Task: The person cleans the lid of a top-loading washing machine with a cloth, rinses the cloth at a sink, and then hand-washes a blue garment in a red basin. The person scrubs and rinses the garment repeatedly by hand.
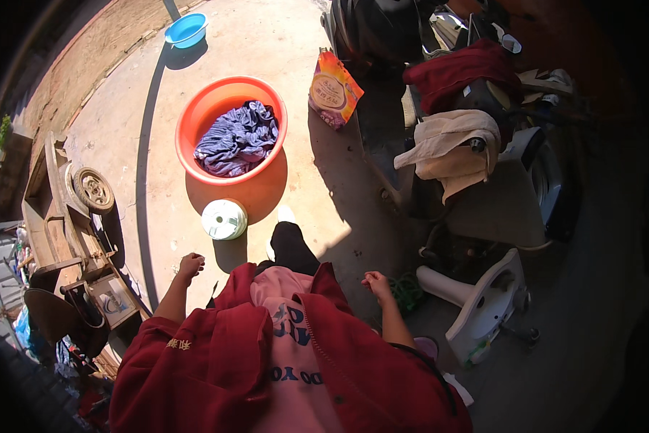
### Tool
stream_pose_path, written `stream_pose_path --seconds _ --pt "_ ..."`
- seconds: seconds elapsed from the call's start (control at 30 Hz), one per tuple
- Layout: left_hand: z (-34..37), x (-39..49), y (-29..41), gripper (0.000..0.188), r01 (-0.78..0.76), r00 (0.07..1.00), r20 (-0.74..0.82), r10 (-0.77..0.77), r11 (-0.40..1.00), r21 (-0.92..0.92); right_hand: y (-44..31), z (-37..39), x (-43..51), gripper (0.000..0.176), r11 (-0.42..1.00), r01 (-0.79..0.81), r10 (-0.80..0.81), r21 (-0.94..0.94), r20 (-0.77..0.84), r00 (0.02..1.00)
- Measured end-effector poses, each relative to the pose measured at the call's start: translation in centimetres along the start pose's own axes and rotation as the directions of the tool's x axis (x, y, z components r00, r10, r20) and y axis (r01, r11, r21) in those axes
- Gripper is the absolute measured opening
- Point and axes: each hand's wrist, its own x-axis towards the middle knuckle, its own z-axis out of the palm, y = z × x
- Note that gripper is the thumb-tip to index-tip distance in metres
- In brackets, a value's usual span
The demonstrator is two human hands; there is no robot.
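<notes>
My left hand [192, 266] hangs beside my body with its fingers curled and nothing visible in them. My right hand [376, 284] is out on the other side, also loosely closed, with no object showing. Ahead of my feet a large orange plastic basin [186, 127] holds crumpled blue wet-looking cloth [237, 139]. Between the basin and me stands a white cylindrical object [224, 219] with a hole in its top; it is nearest to my left hand but apart from it. An upright orange and purple printed packet [335, 92] stands right of the basin.
A small blue basin [186, 30] sits farther off. At left lies a wooden cart [59, 233] with a wheel [93, 189]. A motor scooter [395, 108] draped with a beige cloth [454, 146] stands right, near a white pedestal sink [487, 303] and a green coiled hose [407, 292].
</notes>
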Motion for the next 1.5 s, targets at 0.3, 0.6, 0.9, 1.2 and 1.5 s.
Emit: stream_pose_path --seconds 0.3,0.6,0.9,1.2,1.5 --pt "8.1 2.5 13.8 0.023 -0.206 0.966 0.195 0.173 0.965 0.164 15.6 -4.3 -5.6 0.015 0.629 -0.007 0.31 0.778 -0.242 0.919" --pt "30.3 0.3 21.9 0.027 -0.485 0.812 0.581 0.059 0.621 0.615 30.4 -5.3 -15.1 0.038 -0.277 0.49 0.741 0.826 -0.141 0.656" --pt "38.3 -9.1 29.0 0.025 -0.738 0.655 0.701 0.282 0.438 0.513 39.9 -6.8 -11.7 0.048 -0.552 0.696 0.802 0.46 0.064 0.594" --pt "30.4 -8.2 24.1 0.02 -0.592 0.805 0.557 0.204 0.326 0.737 44.6 -6.1 -9.0 0.036 -0.478 0.536 0.844 0.696 0.194 0.501" --pt "29.8 -4.6 19.4 0.026 -0.728 0.676 0.698 0.236 0.361 0.583 43.5 -10.4 -18.0 0.037 -0.435 0.774 0.873 0.46 0.006 0.487"
